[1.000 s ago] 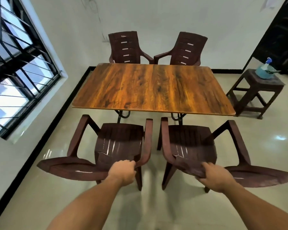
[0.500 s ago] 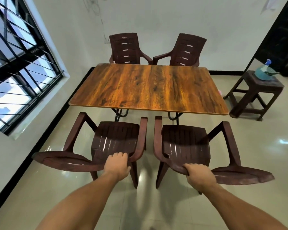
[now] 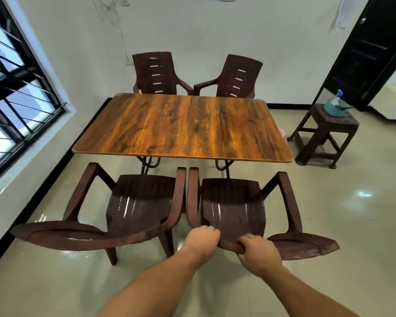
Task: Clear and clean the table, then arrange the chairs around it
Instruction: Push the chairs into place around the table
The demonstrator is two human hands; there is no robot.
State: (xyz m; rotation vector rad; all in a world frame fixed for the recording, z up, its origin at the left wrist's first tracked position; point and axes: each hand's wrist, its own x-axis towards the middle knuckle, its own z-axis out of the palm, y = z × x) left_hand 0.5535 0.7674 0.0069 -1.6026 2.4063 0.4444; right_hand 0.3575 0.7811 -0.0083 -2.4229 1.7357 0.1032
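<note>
Both hands clasp the back rim of the right-hand chair on the near side of the table: the left hand has fingers curled over the rim's corner, and the right hand is wrapped round its top edge. Risk noted: its armrest stands just beside that of the neighbouring chair (gap very slim). A skewed push could lock the two, or drive the armrests against the table edge.
</note>
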